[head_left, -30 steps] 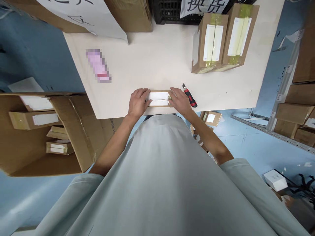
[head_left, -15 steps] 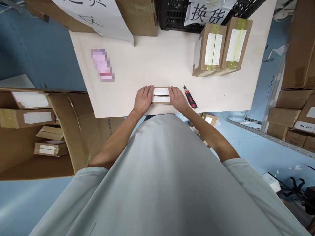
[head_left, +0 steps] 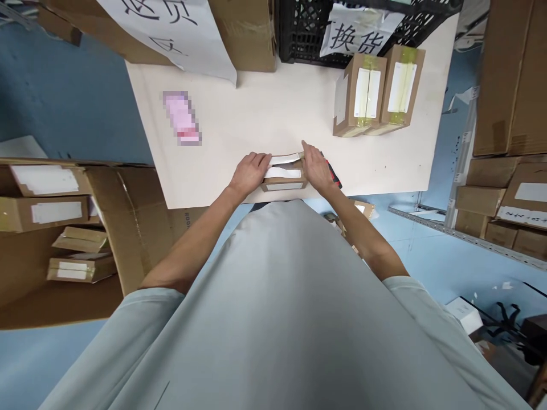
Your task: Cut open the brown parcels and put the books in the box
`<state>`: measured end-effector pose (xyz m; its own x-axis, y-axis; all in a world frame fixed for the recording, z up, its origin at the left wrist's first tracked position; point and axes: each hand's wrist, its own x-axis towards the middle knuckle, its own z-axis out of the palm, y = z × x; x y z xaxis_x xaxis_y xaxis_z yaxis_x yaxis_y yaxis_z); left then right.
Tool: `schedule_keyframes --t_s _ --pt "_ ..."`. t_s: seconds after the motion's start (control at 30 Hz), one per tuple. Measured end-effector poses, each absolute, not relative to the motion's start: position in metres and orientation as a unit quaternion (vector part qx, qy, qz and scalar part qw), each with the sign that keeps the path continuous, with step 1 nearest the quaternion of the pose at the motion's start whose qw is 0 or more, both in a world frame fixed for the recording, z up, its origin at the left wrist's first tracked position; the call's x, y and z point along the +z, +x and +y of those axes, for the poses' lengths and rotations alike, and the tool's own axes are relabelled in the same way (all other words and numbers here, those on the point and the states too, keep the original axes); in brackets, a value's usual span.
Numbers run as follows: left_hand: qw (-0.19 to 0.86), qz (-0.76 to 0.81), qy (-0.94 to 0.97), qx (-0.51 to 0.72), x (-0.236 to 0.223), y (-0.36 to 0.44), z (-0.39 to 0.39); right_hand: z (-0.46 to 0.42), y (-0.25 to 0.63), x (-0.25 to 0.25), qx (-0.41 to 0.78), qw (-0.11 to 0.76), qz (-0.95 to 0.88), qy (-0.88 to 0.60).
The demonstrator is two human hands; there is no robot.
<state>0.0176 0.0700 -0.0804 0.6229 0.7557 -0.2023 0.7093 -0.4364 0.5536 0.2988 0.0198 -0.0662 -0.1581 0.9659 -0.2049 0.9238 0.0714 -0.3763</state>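
A small brown cardboard box (head_left: 284, 172) with white labels sits at the table's near edge, its top flaps parted along a slit between the label halves. My left hand (head_left: 251, 172) grips the box's left end, fingers closed over the flap edge. On the right end, my right hand (head_left: 315, 167) holds the flap side, with its index finger reaching up past the far flap. A red and black utility knife (head_left: 335, 175) lies just right of my right hand, partly hidden by it. What lies inside the box is not visible.
Two taped boxes (head_left: 361, 97) stand at the table's back right, before a black plastic crate (head_left: 294, 40). A large carton (head_left: 248, 34) with a hanging paper sheet is at back left. A blurred pink item (head_left: 183, 118) lies left. An open carton (head_left: 128, 199) holds several boxes.
The box's top flaps have lifted and spread apart, and its near side now shows. My right hand has shifted right and turned, covering part of the knife. The view has tilted slightly.
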Motion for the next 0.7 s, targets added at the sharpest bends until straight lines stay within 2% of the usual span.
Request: schedule_keyframes --t_s 0.1,0.23,0.37,0.7 --pt "0.306 0.425 0.851 0.024 -0.073 0.016 0.066 -0.006 0.292 -0.048 0.204 0.083 -0.730 -0.647" --pt "0.299 0.406 0.863 0.015 -0.065 0.018 0.053 -0.038 0.276 -0.036 0.251 0.010 -0.774 -0.581" --pt "0.294 0.393 0.871 0.016 -0.064 0.021 0.046 -0.049 0.263 -0.046 0.243 -0.065 -0.772 -0.584" --pt "0.298 0.342 0.890 -0.047 -0.060 0.015 0.069 -0.062 0.265 -0.058 0.243 -0.073 -0.780 -0.572"
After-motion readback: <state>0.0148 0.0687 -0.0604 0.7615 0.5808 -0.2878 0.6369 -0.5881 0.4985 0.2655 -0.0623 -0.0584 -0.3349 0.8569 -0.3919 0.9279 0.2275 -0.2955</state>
